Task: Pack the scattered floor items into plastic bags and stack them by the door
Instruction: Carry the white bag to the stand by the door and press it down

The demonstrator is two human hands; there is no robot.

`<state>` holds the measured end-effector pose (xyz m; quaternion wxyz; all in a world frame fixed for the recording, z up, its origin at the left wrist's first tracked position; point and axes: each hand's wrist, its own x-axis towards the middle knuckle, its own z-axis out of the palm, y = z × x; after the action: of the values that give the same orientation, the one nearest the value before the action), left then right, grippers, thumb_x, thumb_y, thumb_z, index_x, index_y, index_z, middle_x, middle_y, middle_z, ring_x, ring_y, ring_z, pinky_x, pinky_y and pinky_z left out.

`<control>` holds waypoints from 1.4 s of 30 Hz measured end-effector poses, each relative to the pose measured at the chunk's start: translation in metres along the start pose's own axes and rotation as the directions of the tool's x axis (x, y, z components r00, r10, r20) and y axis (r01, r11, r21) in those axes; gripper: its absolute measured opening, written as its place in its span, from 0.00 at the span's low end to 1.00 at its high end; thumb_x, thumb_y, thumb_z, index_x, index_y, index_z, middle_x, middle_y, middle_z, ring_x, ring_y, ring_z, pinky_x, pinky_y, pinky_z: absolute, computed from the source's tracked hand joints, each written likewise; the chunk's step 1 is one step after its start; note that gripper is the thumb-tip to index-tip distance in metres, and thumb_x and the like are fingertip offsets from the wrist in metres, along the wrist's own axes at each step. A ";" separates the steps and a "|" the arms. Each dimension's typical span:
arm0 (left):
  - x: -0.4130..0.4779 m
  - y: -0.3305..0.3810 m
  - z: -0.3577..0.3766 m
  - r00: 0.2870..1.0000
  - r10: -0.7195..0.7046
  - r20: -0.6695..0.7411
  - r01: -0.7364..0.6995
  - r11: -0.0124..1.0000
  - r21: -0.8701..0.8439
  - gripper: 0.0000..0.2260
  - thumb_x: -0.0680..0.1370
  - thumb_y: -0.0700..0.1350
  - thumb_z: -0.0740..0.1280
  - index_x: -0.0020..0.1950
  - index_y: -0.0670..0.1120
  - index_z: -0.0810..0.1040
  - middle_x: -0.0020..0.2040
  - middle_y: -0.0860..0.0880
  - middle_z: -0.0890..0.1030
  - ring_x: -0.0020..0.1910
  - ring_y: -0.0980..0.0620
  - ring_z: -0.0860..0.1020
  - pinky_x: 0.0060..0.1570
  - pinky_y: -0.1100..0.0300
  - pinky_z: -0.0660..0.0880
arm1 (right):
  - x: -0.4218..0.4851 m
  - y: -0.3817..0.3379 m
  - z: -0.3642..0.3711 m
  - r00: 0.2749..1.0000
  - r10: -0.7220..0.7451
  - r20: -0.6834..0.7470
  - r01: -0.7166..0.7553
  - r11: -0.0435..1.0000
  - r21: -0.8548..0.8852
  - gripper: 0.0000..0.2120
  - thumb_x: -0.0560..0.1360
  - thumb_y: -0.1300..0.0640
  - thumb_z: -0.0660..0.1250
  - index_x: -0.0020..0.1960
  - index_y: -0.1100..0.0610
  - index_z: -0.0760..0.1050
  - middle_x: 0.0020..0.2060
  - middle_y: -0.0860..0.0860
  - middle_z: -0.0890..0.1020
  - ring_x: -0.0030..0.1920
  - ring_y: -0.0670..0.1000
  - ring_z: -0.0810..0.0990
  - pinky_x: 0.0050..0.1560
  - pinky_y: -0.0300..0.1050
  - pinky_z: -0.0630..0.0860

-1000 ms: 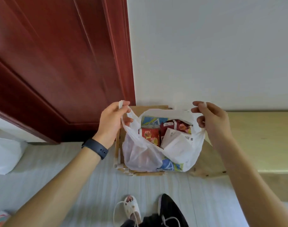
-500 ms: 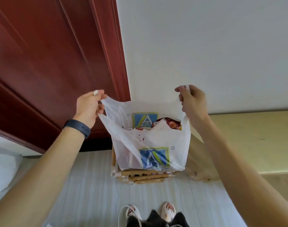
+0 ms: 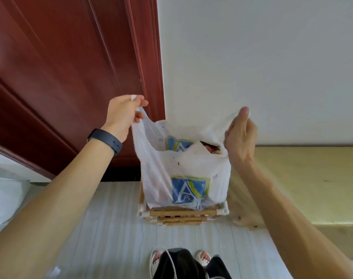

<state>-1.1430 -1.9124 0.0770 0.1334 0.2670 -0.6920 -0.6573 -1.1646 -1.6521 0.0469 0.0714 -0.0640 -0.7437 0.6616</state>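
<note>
1. Two slippers point(image 3: 157, 258) stand on the pale floor.
2. Left hand point(image 3: 122, 115) and right hand point(image 3: 240, 137) each pinch a handle of the full plastic bag point(image 3: 183, 170), its bottom at a wooden rack point(image 3: 181, 213).
3. Red door point(image 3: 71, 77) behind, to the left.

The white plastic bag point(image 3: 161, 174) carries a blue square logo point(image 3: 188, 189) on its near face, edged with yellow stripes, with a large white letter "A". A second logo point(image 3: 178, 144) with the same "A" shows on the bag's far wall, inside its mouth. A small circled mark point(image 3: 215, 175) on the bag, just right of the near logo, is too small to read.
</note>
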 end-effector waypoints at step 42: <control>-0.051 -0.140 0.046 0.861 -0.130 -0.492 0.147 0.989 -0.005 0.22 0.85 0.51 0.50 0.31 0.47 0.61 0.29 0.51 0.67 0.28 0.53 0.67 0.37 0.57 0.64 | -0.047 0.132 -0.039 0.944 -0.160 0.287 0.280 0.850 -0.446 0.40 0.73 0.31 0.59 0.75 0.55 0.57 0.76 0.54 0.56 0.77 0.54 0.56 0.73 0.53 0.57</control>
<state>-1.0990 -1.8451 -0.0564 0.2525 0.4762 -0.6252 -0.5644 -1.1107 -1.6074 -0.0808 0.0389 0.0866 -0.8898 0.4464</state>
